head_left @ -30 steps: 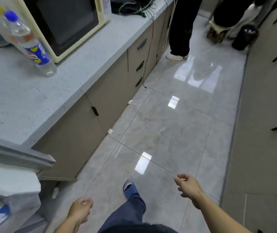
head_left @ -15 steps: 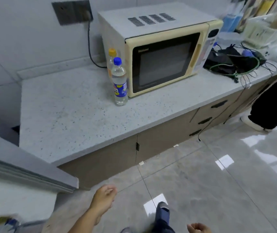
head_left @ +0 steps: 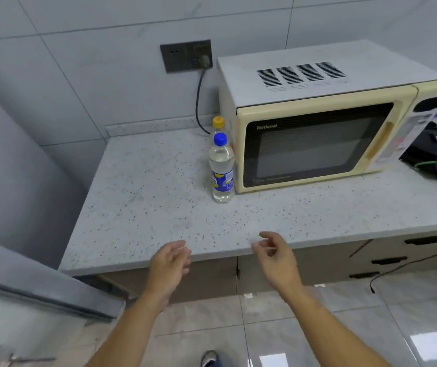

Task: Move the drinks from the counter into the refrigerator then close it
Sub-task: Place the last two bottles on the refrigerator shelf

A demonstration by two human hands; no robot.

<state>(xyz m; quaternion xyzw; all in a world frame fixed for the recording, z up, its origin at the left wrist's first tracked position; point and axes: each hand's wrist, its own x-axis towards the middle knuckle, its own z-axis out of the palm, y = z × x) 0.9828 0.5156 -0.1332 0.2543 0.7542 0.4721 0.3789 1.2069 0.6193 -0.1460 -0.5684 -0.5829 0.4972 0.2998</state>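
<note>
Two bottles (head_left: 221, 169) are standing on the table (head_left: 143, 197), one behind the other, just left of the microwave (head_left: 318, 123); both hands are hovering at its front edge.

Counter (head_left: 159, 207) with bottles (head_left: 222, 170), microwave (head_left: 318, 133)

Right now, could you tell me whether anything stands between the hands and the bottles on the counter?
Nothing visible does. Only bare counter lies between the open left hand, the open right hand and the blue-capped bottle. The yellow-capped bottle stands right behind it, beside the microwave.

Kitchen — speckled counter (head_left: 159, 181), microwave (head_left: 318, 123), tiled wall (head_left: 79, 49)
</note>
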